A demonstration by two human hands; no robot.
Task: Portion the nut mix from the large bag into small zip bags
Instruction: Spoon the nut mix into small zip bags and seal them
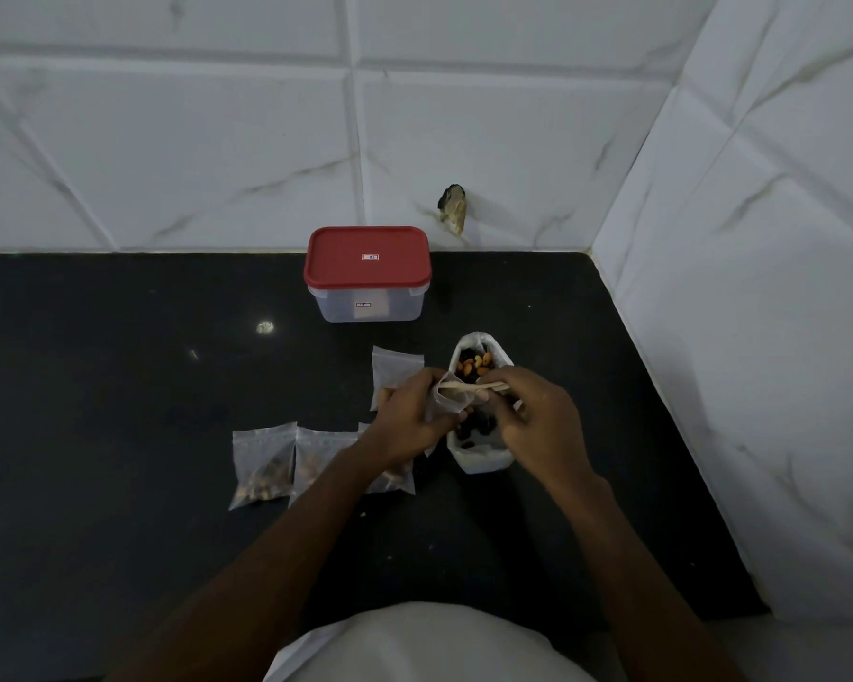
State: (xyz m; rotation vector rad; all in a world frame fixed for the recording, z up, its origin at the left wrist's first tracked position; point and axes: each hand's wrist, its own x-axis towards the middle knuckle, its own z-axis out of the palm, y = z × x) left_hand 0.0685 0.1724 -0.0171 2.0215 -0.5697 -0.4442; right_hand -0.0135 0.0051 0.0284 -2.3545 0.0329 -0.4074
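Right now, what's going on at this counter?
A person is portioning nut mix into little bags. Their left hand holds a small zip bag open beside the large white bag, while the right hand pinches a thin wooden utensil across the small bag's mouth. Three filled bags lie in a row on the black counter to the left, an empty bag lies behind the left hand, and a red-lidded container stands closed at the back.
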